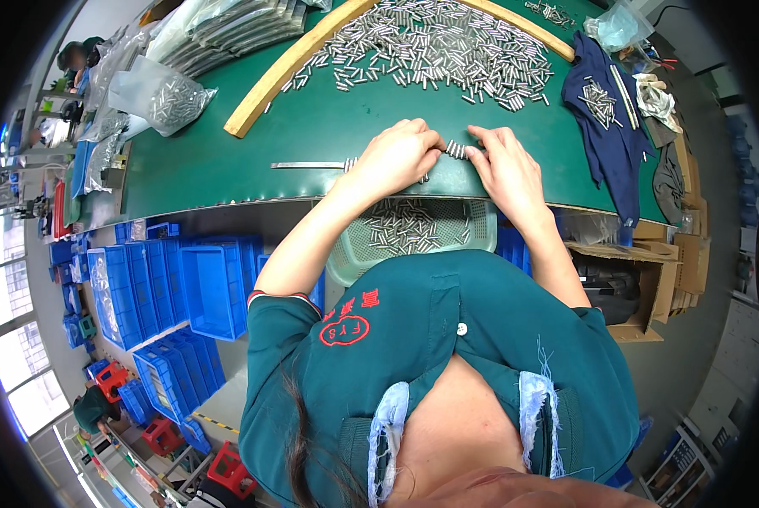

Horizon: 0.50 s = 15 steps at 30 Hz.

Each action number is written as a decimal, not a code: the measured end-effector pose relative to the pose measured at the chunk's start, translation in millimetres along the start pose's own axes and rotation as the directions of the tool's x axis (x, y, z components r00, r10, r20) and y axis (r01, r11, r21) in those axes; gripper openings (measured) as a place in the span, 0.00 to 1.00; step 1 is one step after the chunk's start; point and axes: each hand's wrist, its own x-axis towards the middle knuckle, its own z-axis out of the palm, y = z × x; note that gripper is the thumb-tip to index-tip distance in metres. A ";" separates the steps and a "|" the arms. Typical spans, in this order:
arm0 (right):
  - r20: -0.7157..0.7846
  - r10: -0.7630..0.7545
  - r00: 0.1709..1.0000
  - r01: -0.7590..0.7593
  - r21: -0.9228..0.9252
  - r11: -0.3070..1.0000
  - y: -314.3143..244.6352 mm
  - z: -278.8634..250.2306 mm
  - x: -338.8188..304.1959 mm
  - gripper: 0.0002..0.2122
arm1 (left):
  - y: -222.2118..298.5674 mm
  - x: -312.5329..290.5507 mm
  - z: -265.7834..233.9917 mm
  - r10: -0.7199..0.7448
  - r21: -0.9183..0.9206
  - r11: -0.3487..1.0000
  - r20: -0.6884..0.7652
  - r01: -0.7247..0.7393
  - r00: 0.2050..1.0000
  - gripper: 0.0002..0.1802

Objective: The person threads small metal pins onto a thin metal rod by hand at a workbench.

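Between my two hands, a short row of small metal pins [456, 149] lies side by side on the green tabletop. My left hand [399, 157] is closed, its thumb and curled fingers pressed at the row's left end. Thumb and fingers of my right hand [510, 169] are apart and curved, with the thumb touching or very near the right end. A flat metal strip [307, 165] lies along the table's near edge. It runs toward my left wrist, and a few more pins show beside that wrist. My left hand hides part of what is beneath it.
A large pile of pins [447, 42] spreads between wooden bars [290, 72]. Below the table edge, a pale green basket [345, 254] holds more pins. Dark blue cloth [604, 144] with pins lies at right. Plastic bags [163, 97] stand left; blue bins [214, 292] are below.
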 end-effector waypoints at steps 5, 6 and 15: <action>0.005 -0.159 0.987 0.159 -0.095 0.983 -0.7 -3.3 1.4 0.16 | -1.5 -0.7 4.0 0.034 -0.024 0.999 0.026 -0.033 0.999 0.11; -0.001 -0.161 0.987 0.160 -0.097 0.982 -2.1 -3.9 0.8 0.16 | -0.4 -1.2 3.9 0.051 -0.017 0.999 0.030 -0.050 0.998 0.11; 0.128 -0.288 0.949 0.294 -0.030 0.955 -4.0 -5.4 8.9 0.10 | -14.3 -18.1 -14.4 0.008 0.009 1.000 -0.053 -0.008 0.999 0.12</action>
